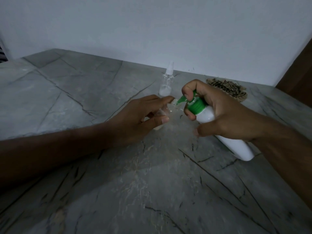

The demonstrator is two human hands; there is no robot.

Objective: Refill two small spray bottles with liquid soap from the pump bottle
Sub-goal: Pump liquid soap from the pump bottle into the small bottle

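Filling step: right hand [217,114] grips the tilted white green-pump bottle [211,119] — left hand [140,115] holds a small clear spray bottle [50,110]... next, press steadily.

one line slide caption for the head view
Right hand aims the pump bottle nozzle at a small clear bottle in the left hand.

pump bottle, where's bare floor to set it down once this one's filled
Bare floor lies near the camera, between both forearms, and far left of the left hand. It is crowded ahead: capped spray bottle, woven mat and pump bottle in the right hand.
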